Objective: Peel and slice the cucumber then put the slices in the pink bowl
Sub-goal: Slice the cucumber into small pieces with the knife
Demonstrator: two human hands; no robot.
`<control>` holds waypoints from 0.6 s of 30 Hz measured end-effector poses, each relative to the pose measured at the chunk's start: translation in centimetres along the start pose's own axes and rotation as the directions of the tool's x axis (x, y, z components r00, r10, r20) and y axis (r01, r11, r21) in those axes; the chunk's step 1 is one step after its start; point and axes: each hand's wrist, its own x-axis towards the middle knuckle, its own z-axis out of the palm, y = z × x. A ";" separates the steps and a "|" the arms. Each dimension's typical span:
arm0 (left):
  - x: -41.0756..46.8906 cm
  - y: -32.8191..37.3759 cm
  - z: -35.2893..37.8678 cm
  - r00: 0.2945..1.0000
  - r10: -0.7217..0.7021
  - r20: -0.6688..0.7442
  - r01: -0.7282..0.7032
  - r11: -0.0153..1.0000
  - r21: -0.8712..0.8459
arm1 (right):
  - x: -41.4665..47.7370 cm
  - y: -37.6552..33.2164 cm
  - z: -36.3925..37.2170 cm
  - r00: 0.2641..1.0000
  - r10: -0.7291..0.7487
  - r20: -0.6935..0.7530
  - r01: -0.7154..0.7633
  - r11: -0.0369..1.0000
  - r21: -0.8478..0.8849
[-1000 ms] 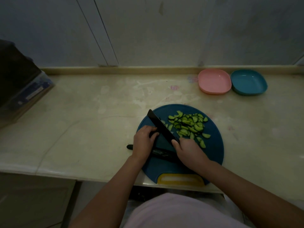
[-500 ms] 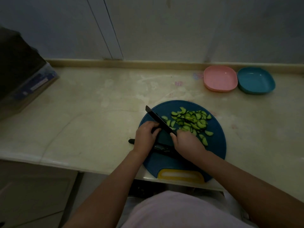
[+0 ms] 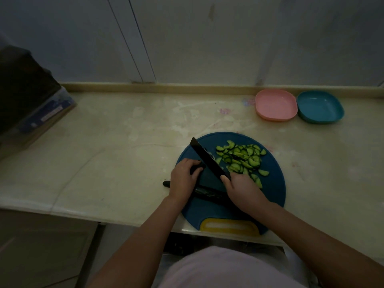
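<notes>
Right hand (image 3: pixel 242 189): wrapped round the handle of the black-bladed kitchen knife (image 3: pixel 207 161), which slants across the round blue plastic cutting board (image 3: pixel 274 183).
Left hand (image 3: pixel 184 179): fingers curled on the dark green cucumber stub (image 3: pixel 196 169), just beside the blade.
Pale green cucumber slices (image 3: pixel 241 157): heaped right of the blade; the shallow pink plastic bowl (image 3: pixel 275 104) is well apart and empty.
Risk (judged): the short stub may slip in the dim light, and the edge could nick fingertips.

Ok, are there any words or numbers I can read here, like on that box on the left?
Label on the box at the left: a pale strip with print, too blurred to read.
Pinkish marks on the counter: smudges, with no letters to make out.
Pink bowl, blue bowl, cutting board, knife: no writing shows.
So nothing here can be read.
</notes>
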 end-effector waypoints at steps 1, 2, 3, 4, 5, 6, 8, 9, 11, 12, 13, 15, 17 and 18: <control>0.0 0.0 0.0 1.000 -0.002 0.004 0.002 1.000 -0.001 | 0.0 -0.1 0.0 1.000 0.001 0.007 -0.001 1.000 -0.009; 0.0 -0.1 0.0 1.000 -0.004 0.007 0.004 1.000 -0.002 | -0.1 -0.2 0.0 1.000 0.001 0.011 -0.001 1.000 -0.014; 0.0 -0.1 -0.1 1.000 -0.006 0.007 0.006 1.000 -0.006 | -0.1 -0.3 0.1 1.000 0.000 0.012 0.000 1.000 -0.014; 0.0 -0.1 -0.1 1.000 -0.006 0.005 0.006 1.000 -0.012 | -0.1 -0.3 0.1 1.000 -0.003 0.010 0.003 1.000 -0.008; 0.0 -0.1 -0.1 1.000 -0.004 0.003 0.004 1.000 -0.018 | -0.1 -0.2 0.1 1.000 -0.005 0.008 0.005 1.000 -0.004; 0.0 -0.1 -0.1 1.000 -0.002 0.002 0.003 1.000 -0.021 | -0.1 -0.2 0.1 1.000 -0.008 0.007 0.008 1.000 -0.005; 0.0 -0.1 -0.1 1.000 -0.001 0.001 0.001 1.000 -0.021 | -0.2 -0.3 0.0 1.000 -0.014 0.006 0.014 1.000 -0.014; 0.0 -0.2 -0.1 1.000 0.001 0.002 -0.001 1.000 -0.023 | -0.2 -0.3 0.0 1.000 -0.016 0.006 0.016 1.000 -0.015; 0.1 -0.2 0.0 1.000 0.005 0.004 -0.004 0.999 -0.032 | -0.3 -0.4 -0.1 1.000 -0.019 0.012 0.019 1.000 -0.003; 0.0 -0.3 -0.1 1.000 0.006 0.004 -0.006 0.999 -0.037 | -0.4 -0.5 0.0 1.000 -0.018 0.017 0.018 1.000 0.000; 0.0 -0.3 0.0 1.000 0.009 0.005 -0.008 0.999 -0.041 | -0.4 -0.5 0.0 1.000 -0.016 0.022 0.016 1.000 -0.002; 0.0 -0.3 -0.1 1.000 0.019 0.005 -0.019 0.999 -0.043 | -0.4 -0.6 0.0 1.000 -0.013 0.025 0.014 1.000 -0.019; 0.0 -0.3 -0.1 1.000 0.028 0.006 -0.028 0.999 -0.036 | -0.4 -0.7 0.0 1.000 -0.024 0.017 0.025 0.998 -0.056; 0.1 -0.3 -0.1 1.000 0.030 0.007 -0.030 0.999 -0.032 | -0.5 -0.8 -0.1 0.999 -0.033 0.012 0.034 0.995 -0.091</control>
